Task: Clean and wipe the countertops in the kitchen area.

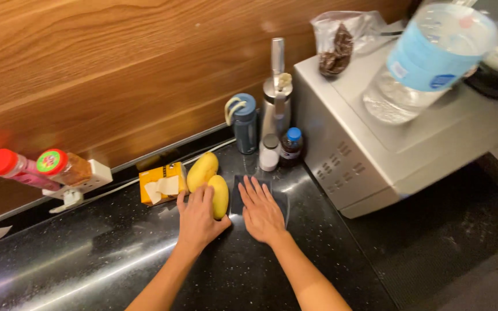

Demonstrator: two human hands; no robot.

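On the far left of the black counter (87, 259) stand two spice jars (36, 167) with red lids, beside a white socket (90, 178). Next comes a yellow tissue box (161, 182), then two mangoes: the far mango (202, 170) leans toward the wall, the near mango (221, 194) lies just right of the left hand (197, 219). That hand rests flat, fingers loosely spread, its thumb side touching the near mango without gripping it. The right hand (260, 210) lies palm down, fingers open, pressed on a dark cloth (238, 193) that shows under and beyond its fingertips. Behind stand a blue flask (245, 122), a steel dispenser (276, 98), a small bottle (290, 145), then a microwave (387, 138) bearing a water jug (427, 63)
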